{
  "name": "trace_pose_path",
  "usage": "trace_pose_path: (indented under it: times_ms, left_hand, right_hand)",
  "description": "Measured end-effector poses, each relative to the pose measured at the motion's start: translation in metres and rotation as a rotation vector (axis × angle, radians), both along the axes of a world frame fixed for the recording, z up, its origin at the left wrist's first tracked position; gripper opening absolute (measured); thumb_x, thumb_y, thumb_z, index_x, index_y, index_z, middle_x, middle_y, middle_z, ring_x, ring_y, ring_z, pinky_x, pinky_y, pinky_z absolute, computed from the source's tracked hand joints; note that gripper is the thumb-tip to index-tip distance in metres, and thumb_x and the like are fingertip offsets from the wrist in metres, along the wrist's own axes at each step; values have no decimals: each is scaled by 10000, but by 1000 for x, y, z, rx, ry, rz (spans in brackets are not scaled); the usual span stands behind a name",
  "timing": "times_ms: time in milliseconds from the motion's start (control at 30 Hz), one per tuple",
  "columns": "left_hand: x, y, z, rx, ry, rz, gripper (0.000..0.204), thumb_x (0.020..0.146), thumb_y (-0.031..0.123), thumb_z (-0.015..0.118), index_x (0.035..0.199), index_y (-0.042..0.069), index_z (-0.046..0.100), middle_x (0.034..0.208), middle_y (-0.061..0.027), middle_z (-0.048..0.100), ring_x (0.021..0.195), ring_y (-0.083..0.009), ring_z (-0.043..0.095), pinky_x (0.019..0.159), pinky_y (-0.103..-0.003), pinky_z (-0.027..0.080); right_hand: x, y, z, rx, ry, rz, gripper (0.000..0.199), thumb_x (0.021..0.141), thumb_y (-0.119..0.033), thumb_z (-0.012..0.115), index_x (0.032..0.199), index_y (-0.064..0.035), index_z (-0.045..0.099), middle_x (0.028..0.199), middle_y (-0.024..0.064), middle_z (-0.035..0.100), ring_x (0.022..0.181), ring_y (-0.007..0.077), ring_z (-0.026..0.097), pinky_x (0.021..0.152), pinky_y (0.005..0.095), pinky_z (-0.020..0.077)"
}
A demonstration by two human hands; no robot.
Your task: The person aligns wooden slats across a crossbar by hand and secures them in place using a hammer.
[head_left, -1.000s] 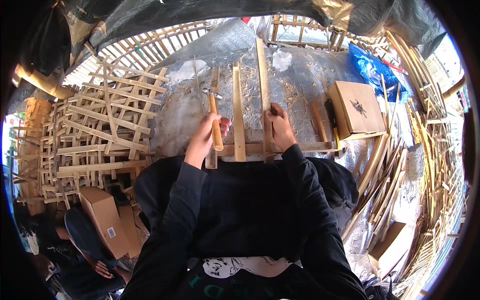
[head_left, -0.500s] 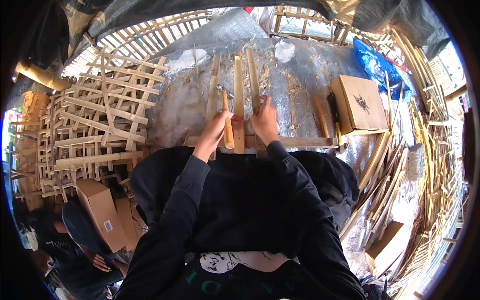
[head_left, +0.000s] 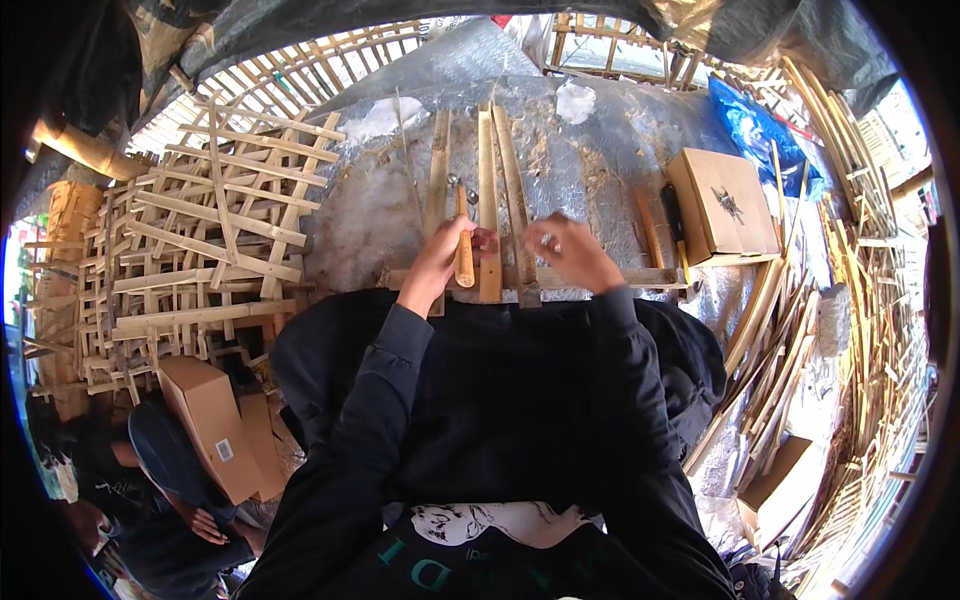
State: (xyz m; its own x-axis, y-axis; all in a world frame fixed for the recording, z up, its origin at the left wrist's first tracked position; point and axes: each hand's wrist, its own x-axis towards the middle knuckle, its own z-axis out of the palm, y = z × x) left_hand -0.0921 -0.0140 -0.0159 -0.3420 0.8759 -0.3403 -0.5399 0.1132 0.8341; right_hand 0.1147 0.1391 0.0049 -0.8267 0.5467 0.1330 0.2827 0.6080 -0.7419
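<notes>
My left hand [head_left: 436, 262] is closed round the wooden handle of a hammer [head_left: 465, 263]; part of its metal head shows beyond my fingers. Three bamboo slats lie lengthwise before me: a left slat [head_left: 439, 160], a middle slat [head_left: 487, 170] and a right slat [head_left: 510, 165]. Their near ends rest by a crosswise wooden bar [head_left: 640, 279]. My right hand [head_left: 582, 258] hovers just right of the right slat, its fingers bent and blurred. Small bright spots show at its fingertips, but I cannot make out whether it holds anything.
Bamboo lattice panels [head_left: 215, 215] are piled at the left, above a cardboard box [head_left: 205, 425]. Another person [head_left: 170, 500] sits at the lower left. A closed carton [head_left: 722, 205], a wooden stick [head_left: 648, 220], blue plastic [head_left: 755, 125] and loose bamboo strips [head_left: 775, 375] lie at the right.
My right hand has come off the right slat and moved to the right and slightly nearer. My left hand keeps the hammer, with its handle now more upright. The view has shifted slightly.
</notes>
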Motion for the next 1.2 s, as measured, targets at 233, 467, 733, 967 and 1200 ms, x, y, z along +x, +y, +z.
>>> trace_pose_path:
  times_ms: [233,467,733,967,1200]
  left_hand:
    - [-4,3,-13,31,-9,12,281,1042,245,582,1154,-11,557,1097,-193,706,1015,-246,730,882,-418,656]
    - [-3,4,-5,-15,7,9,235,1034,240,592,1054,6,576,1018,-172,707,849,-235,714,773,-409,641]
    - [12,-1,9,-49,6,30,200,1033,113,626,1181,-9,570,958,-109,688,862,-249,745,806,-404,658]
    - [34,-10,29,-21,48,-125,527,986,125,735,1445,7,505,1217,-131,703,1015,-207,735,833,-359,631]
    - [44,-8,34,137,7,-233,672,914,-56,586,1566,-2,433,1165,-158,702,980,-217,729,922,-361,602]
  right_hand:
    - [29,-67,19,-88,20,118,322,785,-40,879,1032,-30,672,1040,174,674,1007,431,683,874,471,556]
    - [33,-59,8,-239,137,103,252,788,86,833,960,7,667,970,155,663,878,355,727,766,431,569]
    - [19,-79,33,-174,265,-72,192,792,171,748,907,43,662,935,164,659,839,344,723,727,421,570]
    - [12,-122,53,112,214,143,277,833,46,763,1046,5,590,1142,213,618,1050,478,660,886,533,560]
    - [24,-67,126,470,-116,38,501,790,-96,872,1245,-49,669,1205,152,648,1171,392,657,975,520,551]
